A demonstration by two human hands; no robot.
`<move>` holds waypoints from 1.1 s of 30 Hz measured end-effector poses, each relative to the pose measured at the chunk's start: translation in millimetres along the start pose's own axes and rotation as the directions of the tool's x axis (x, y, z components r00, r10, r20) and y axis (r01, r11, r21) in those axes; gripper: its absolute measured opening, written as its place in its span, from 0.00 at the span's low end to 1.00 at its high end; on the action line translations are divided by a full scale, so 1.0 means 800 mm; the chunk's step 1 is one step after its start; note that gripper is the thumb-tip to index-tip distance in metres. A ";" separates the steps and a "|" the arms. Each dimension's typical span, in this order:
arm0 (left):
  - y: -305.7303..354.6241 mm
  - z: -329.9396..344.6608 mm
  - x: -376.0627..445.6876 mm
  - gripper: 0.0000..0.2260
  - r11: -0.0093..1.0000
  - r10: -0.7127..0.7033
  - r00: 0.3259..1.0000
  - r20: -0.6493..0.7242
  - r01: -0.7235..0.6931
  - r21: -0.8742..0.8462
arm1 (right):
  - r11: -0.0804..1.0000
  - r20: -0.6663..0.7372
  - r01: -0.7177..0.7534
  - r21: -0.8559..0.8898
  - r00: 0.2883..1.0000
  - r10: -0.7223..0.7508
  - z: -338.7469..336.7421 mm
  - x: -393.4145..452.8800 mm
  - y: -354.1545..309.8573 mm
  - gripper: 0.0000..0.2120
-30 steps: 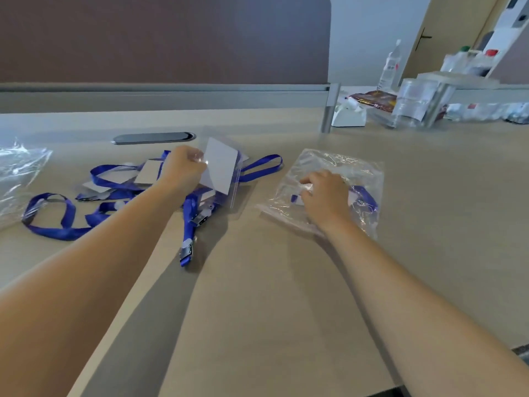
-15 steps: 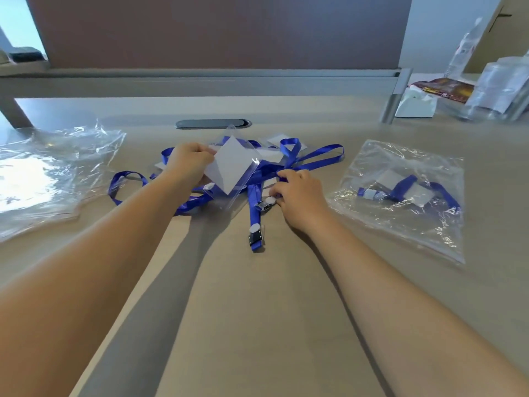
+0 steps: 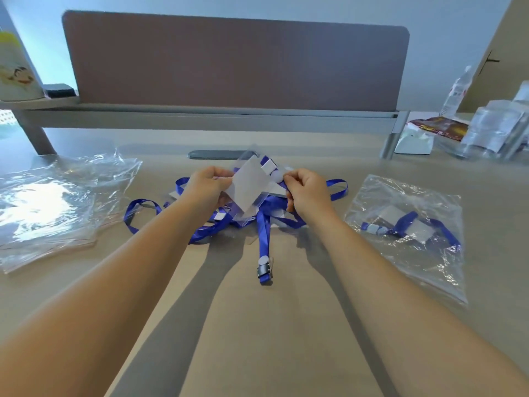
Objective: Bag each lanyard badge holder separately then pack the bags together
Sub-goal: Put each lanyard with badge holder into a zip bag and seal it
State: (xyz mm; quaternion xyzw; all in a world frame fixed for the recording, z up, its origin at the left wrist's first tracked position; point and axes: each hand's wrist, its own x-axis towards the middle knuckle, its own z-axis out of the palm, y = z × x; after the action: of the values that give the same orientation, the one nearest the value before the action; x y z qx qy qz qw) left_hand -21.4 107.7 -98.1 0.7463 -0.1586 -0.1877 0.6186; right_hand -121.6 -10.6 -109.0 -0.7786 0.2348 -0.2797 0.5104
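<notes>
A clear badge holder (image 3: pixel 249 188) with a white card inside is held tilted above the desk. My left hand (image 3: pixel 208 188) pinches its left edge. At its right corner, my right hand (image 3: pixel 307 193) pinches the white clip end of a blue lanyard strap. Under both hands lies a tangle of blue lanyards (image 3: pixel 217 222), with one strap end and clip (image 3: pixel 264 269) stretched toward me. On the right, a filled clear bag (image 3: pixel 412 233) holds one lanyard badge holder. A stack of empty clear bags (image 3: pixel 54 204) lies on the left.
A brown partition (image 3: pixel 234 61) on a grey rail closes off the back of the desk. A grey cable slot (image 3: pixel 214 154) sits behind the lanyards. A white box (image 3: pixel 413 141), a snack packet (image 3: pixel 440 127), a bottle (image 3: pixel 458 90) and clear packaging (image 3: pixel 495 130) crowd the far right.
My right hand rose from the strap on the desk to the badge holder's right corner and pinched the clip there. The holder is lifted higher. The view has tilted upward.
</notes>
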 end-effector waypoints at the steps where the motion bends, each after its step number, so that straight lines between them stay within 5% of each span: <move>1: 0.001 0.002 -0.002 0.08 1.000 0.019 0.999 0.029 -0.019 -0.003 | 0.999 0.040 -0.037 0.026 0.999 0.036 0.002 0.001 -0.004 0.16; 11: 0.016 0.018 -0.022 0.04 0.971 -0.050 0.967 0.252 0.107 -0.215 | 0.969 0.148 -0.227 0.094 0.966 0.212 0.003 -0.010 -0.019 0.15; 18: 0.011 0.028 -0.021 0.04 0.963 -0.032 0.982 0.186 0.080 -0.257 | 0.979 0.128 -0.184 0.091 0.977 0.171 0.012 -0.012 -0.024 0.15; 25: 0.016 0.019 -0.007 0.09 0.984 0.046 0.993 -0.111 -0.064 -0.166 | 0.985 0.263 -0.134 0.107 0.959 0.102 0.007 -0.016 -0.030 0.12; 33: 0.042 -0.026 -0.004 0.05 0.859 -0.065 0.989 -0.131 -0.011 -0.511 | 0.989 0.442 -0.118 0.094 0.895 0.064 -0.016 -0.019 -0.021 0.12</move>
State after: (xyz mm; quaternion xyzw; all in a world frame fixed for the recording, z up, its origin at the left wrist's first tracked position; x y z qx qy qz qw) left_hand -14.5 121.1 -61.6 0.5695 -0.0480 -0.1776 0.8012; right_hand -139.6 -2.7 -92.0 -0.7781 0.1333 -0.0866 0.6077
